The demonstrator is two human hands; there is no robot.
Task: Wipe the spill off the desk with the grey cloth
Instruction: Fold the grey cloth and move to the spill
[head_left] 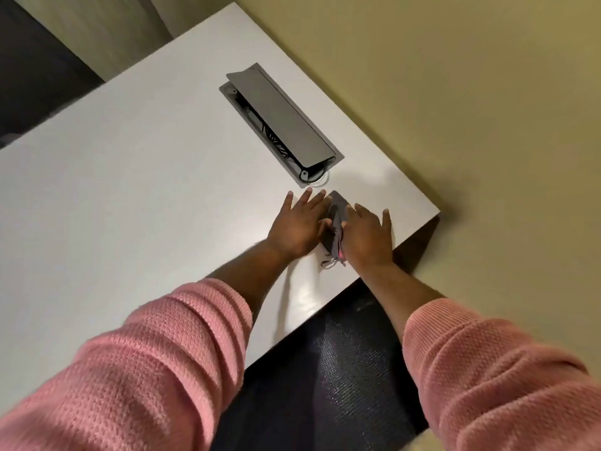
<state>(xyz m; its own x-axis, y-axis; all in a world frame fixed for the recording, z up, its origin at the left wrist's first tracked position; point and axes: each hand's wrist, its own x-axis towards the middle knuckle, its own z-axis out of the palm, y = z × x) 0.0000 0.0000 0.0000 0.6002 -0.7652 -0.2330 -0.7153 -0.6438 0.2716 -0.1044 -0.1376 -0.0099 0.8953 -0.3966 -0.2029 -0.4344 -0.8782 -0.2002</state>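
Note:
The grey cloth (335, 219) lies bunched on the white desk (130, 196) near its right front corner, with loose threads trailing at its near end. My left hand (297, 226) rests flat on the desk against the cloth's left side, fingers spread. My right hand (367, 237) lies flat against the cloth's right side, its thumb and fingers touching the fabric. Most of the cloth is hidden between and under the two hands. I cannot make out a spill; a faint sheen shows on the desk near the corner.
An open metal cable box (283, 125) with its lid tilted up and black cables inside is set into the desk just beyond my hands. The desk's right edge (419, 229) is close to my right hand. A dark chair seat (341, 369) sits below the desk's front edge.

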